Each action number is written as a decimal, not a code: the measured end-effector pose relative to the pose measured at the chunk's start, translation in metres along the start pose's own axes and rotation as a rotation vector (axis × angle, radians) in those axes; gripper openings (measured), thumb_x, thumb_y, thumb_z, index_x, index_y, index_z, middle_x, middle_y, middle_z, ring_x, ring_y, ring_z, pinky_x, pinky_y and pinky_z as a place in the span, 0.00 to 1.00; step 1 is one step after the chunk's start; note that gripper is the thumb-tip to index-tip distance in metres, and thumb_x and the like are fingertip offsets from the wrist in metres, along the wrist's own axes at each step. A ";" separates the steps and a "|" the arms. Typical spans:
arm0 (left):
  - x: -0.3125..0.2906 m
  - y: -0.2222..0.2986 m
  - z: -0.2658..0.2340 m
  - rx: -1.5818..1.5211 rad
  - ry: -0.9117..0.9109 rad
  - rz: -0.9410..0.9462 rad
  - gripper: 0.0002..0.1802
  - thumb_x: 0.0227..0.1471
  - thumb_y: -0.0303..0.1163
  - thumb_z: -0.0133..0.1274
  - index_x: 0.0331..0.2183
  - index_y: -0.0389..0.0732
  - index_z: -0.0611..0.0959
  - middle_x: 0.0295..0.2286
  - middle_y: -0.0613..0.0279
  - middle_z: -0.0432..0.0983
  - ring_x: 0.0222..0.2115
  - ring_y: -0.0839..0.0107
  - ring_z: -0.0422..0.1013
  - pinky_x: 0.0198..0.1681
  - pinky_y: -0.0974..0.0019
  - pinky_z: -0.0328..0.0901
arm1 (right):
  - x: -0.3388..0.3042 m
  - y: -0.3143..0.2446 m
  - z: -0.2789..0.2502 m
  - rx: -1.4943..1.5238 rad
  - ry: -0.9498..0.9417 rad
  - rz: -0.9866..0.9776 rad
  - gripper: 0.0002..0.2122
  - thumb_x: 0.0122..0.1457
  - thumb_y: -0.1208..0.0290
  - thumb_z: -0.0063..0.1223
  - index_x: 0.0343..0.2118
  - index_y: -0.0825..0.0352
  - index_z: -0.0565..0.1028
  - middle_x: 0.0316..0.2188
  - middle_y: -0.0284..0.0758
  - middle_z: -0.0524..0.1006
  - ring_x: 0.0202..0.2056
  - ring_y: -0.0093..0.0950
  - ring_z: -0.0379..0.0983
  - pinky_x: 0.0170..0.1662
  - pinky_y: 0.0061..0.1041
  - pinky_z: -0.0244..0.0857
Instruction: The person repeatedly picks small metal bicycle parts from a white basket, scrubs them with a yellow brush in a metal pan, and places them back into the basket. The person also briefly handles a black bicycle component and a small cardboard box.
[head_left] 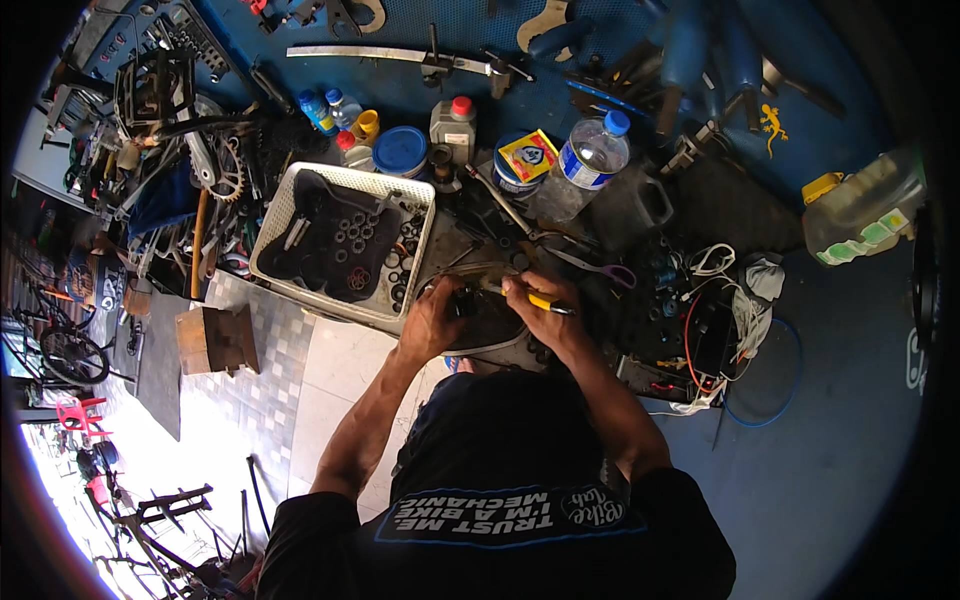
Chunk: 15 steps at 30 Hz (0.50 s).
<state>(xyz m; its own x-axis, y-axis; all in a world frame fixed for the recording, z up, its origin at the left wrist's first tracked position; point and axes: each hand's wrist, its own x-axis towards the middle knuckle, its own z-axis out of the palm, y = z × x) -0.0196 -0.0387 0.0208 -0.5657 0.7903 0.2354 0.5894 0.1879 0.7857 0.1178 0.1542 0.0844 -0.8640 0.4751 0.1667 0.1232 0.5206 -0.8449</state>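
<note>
Over a shallow dark tray (497, 346) at the bench's front edge, both of my hands are close together. My left hand (428, 322) is closed at the tray's left side, its fingers curled round a small dark thing that I cannot make out. My right hand (548, 318) grips a slim tool with a yellow handle (543, 302), which lies across its fingers and has a dark end. The tool's working tip is hard to see among the dark parts between the hands. Just left stands a cream plastic basket (278, 222) holding a black cloth (322, 252), metal rings (352, 236) and small tubes.
Behind my hands stand a grey bottle with red cap (455, 130), a blue-lidded tub (401, 152) and a clear bottle (590, 165). Purple-handled scissors (612, 272) lie to the right, near tangled cables (712, 262). Bicycle cranks (215, 165) and tools crowd the left.
</note>
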 end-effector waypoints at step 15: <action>0.005 0.018 -0.010 0.106 -0.036 -0.077 0.32 0.42 0.22 0.66 0.52 0.41 0.75 0.45 0.46 0.78 0.46 0.38 0.76 0.46 0.44 0.73 | -0.004 -0.007 0.007 -0.119 0.178 -0.441 0.08 0.56 0.77 0.72 0.37 0.68 0.82 0.32 0.37 0.85 0.32 0.37 0.82 0.39 0.34 0.75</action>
<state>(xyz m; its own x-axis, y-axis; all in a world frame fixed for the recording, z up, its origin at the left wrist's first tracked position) -0.0174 -0.0369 0.0422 -0.5914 0.7914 0.1549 0.6039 0.3074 0.7354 0.1172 0.1437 0.0860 -0.7511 0.2996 0.5883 -0.1719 0.7716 -0.6124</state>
